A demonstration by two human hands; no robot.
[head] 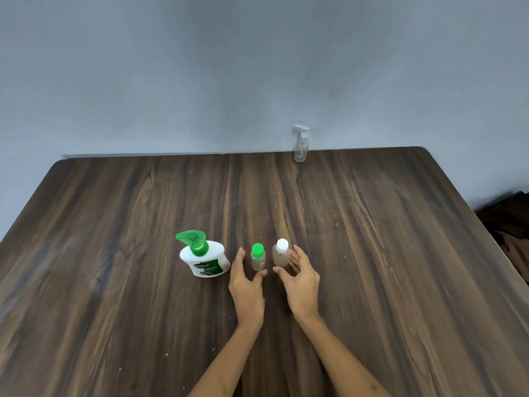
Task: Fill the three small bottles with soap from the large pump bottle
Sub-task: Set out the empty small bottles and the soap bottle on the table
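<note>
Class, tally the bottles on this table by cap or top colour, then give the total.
Green tops: 2, the large pump bottle and the green-capped small bottle
White tops: 2, the white-capped small bottle and the clear spray bottle
Total: 4

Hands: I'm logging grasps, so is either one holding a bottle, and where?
Neither clearly. The left hand flanks the green-capped bottle, open; the right hand cups the white-capped bottle's body, contact unclear.

A plain room: dark wooden table (372, 253) against bare grey wall (200, 67).
</note>
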